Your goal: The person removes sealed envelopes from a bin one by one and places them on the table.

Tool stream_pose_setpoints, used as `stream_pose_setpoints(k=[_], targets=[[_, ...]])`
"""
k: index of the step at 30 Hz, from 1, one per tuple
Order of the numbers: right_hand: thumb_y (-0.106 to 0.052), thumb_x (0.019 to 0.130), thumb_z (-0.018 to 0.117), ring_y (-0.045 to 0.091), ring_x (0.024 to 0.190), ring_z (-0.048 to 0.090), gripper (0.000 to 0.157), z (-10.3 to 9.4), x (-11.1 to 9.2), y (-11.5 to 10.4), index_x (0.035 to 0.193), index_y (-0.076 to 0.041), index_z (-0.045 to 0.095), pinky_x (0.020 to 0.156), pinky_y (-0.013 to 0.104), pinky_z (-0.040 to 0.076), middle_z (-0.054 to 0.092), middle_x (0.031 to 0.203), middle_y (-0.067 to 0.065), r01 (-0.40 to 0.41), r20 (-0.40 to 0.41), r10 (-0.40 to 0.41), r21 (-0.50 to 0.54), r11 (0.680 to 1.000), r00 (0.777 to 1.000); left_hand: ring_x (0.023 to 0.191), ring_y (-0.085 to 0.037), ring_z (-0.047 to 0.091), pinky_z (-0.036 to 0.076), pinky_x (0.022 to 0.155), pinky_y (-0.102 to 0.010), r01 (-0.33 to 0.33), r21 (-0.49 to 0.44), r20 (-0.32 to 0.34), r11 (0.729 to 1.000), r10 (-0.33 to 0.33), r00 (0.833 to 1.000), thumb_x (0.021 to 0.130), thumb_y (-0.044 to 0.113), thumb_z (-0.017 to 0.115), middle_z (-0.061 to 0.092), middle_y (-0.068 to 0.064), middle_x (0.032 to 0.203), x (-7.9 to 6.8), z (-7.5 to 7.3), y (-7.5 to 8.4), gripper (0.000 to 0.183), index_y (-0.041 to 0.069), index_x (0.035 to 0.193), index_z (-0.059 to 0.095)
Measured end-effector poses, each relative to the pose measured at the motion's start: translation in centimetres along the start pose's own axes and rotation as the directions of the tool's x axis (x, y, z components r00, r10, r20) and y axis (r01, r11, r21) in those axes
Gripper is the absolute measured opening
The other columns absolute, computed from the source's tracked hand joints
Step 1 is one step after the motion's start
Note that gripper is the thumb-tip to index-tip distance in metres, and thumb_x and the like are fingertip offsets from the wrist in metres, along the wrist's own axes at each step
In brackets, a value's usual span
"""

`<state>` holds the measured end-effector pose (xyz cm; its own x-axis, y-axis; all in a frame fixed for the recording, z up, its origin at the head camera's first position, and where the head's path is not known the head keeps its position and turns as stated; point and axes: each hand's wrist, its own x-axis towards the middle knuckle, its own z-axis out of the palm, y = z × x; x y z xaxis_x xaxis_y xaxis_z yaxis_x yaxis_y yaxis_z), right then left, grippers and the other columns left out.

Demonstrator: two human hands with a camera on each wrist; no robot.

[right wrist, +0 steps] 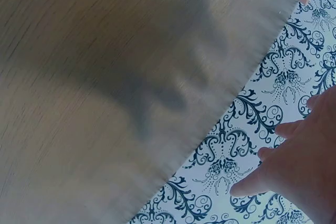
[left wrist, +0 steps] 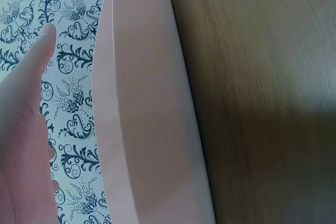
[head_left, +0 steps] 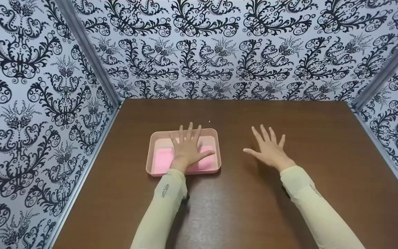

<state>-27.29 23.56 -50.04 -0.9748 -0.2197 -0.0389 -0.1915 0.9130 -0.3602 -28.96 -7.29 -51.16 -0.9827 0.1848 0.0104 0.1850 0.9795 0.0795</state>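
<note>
A shallow pink tray [head_left: 149,155] stands on the brown table, left of centre. Bright pink flat pieces [head_left: 163,159] lie inside it, partly covered from sight by the left hand. The left hand [head_left: 187,151] is held over the tray with its fingers spread and nothing in its grasp. In the left wrist view, the tray's outer side wall [left wrist: 152,98] rises beside that hand's thumb [left wrist: 39,51]. To the right of the tray, the right hand [head_left: 269,150] hovers above the table, fingers spread, holding nothing; its shadow falls on the wood in the right wrist view.
The brown wooden table [head_left: 233,214] is bordered by walls [head_left: 206,48] covered in black-and-white scroll-patterned paper at the back, left and right. Grey metal strips [head_left: 92,52] run along the corners. A tiny white speck [head_left: 209,121] lies behind the tray.
</note>
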Motion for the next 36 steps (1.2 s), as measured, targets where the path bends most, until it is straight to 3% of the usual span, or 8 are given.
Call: stream_pose_setpoints(k=[9, 21, 36], targets=[[-0.076, 0.088, 0.047, 0.049, 0.153, -0.004, 0.099, 0.2, 0.1, 0.1, 0.162, -0.022, 0.007, 0.109, 0.078, -0.016, -0.002, 0.168, 0.018, 0.000, -0.004, 0.000, -0.009, 1.000, 1.000, 0.155, -0.042, -0.002, -0.002, 0.115, -0.076, 0.005, 0.003, -0.001, 1.000, -0.005, 1.000, 0.074, 0.094, 0.036, -0.004, -0.004, 0.170, -0.3, 0.4, -0.7, 0.114, 0.032, 0.161, -0.003], [-0.079, 0.086, 0.046, 0.049, 0.153, -0.004, 0.102, 0.5, 0.1, 0.3, 0.162, -0.023, 0.007, 0.109, 0.078, -0.016, -0.002, 0.168, 0.018, 0.000, 0.004, 0.000, -0.003, 1.000, 1.000, 0.154, -0.045, -0.001, -0.002, 0.114, -0.077, 0.007, -0.073, -0.015, 0.997, -0.008, 1.000, 0.074, 0.089, 0.046, -0.001, -0.008, 0.170, -0.9, 0.4, -1.2, 0.114, 0.029, 0.162, 0.003], [-0.079, 0.086, 0.044, 0.049, 0.153, -0.003, 0.101, 0.9, 0.1, 0.6, 0.162, -0.024, 0.006, 0.109, 0.078, -0.017, -0.001, 0.168, 0.018, -0.004, -0.002, 0.004, 0.002, 1.000, 1.000, 0.156, -0.040, -0.002, -0.004, 0.115, -0.075, 0.037, -0.076, -0.021, 0.996, -0.038, 0.999, 0.074, 0.089, 0.049, -0.004, -0.005, 0.170, -1.1, 1.5, -2.1, 0.117, 0.028, 0.162, 0.001]])
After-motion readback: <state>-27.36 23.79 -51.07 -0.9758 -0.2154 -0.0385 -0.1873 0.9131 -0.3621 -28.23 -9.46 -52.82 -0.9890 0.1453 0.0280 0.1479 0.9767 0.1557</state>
